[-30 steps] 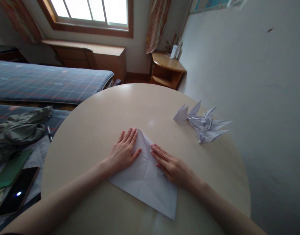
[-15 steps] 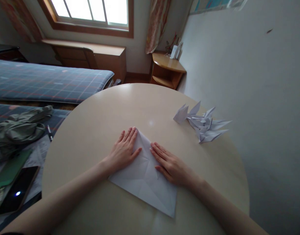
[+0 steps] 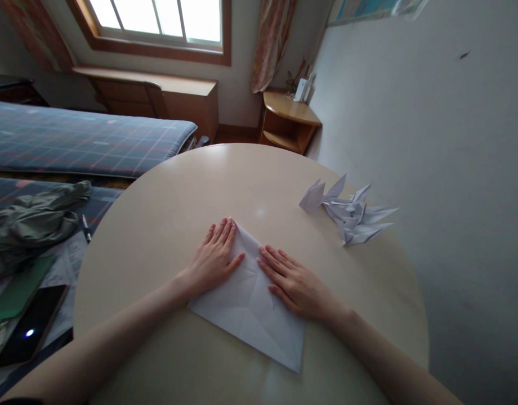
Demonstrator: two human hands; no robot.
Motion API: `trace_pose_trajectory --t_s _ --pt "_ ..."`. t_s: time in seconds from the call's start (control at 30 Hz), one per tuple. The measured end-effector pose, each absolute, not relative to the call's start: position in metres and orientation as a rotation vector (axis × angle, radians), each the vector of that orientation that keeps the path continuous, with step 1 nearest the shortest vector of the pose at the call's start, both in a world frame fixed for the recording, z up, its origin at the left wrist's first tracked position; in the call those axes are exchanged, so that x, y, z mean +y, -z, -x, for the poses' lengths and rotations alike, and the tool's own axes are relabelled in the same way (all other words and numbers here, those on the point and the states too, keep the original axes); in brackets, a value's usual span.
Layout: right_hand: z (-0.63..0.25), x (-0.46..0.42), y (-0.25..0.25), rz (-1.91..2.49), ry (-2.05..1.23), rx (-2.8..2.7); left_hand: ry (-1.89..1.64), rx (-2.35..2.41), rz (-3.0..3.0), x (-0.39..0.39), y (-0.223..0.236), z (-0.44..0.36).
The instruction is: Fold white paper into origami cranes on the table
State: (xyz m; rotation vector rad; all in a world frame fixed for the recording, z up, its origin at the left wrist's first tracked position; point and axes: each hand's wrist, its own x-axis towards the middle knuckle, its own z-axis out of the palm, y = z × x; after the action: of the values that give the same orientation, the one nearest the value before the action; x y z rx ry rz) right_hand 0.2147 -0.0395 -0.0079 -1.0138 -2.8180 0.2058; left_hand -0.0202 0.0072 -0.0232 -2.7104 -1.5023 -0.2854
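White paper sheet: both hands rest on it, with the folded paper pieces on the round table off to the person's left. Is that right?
Wrong side: the head view shows the folded paper pieces to the person's right on the round table. The rest stands: left hand and right hand both rest on the white paper sheet.

Passage over worktop [image 3: 212,180] beyond the white sheet [image 3: 251,320], folded paper cluster [image 3: 352,212] blocking far right, wall [image 3: 470,157] near right edge
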Motion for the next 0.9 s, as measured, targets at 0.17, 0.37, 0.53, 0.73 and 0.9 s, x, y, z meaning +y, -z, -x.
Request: trace_pose_trajectory --t_s 0.17,0.37,0.53,0.73,0.9 --pt "-0.215 -0.039 0.007 1.011 -0.202 -2.809 0.319 -1.525 2.697 0.007 0.023 0.02" --pt "-0.213 -0.039 0.005 1.021 -0.164 -2.815 0.367 -1.531 2.643 0.004 0.021 0.019" --pt "-0.212 -0.039 0.003 1.038 -0.137 -2.843 0.547 -1.258 2.653 -0.002 0.015 0.019" --pt "-0.212 -0.039 0.003 1.038 -0.169 -2.823 0.395 -1.01 2.88 -0.002 0.013 0.021" --pt "-0.213 -0.038 0.002 1.031 -0.205 -2.839 0.288 -1.086 2.924 -0.001 0.017 0.022"
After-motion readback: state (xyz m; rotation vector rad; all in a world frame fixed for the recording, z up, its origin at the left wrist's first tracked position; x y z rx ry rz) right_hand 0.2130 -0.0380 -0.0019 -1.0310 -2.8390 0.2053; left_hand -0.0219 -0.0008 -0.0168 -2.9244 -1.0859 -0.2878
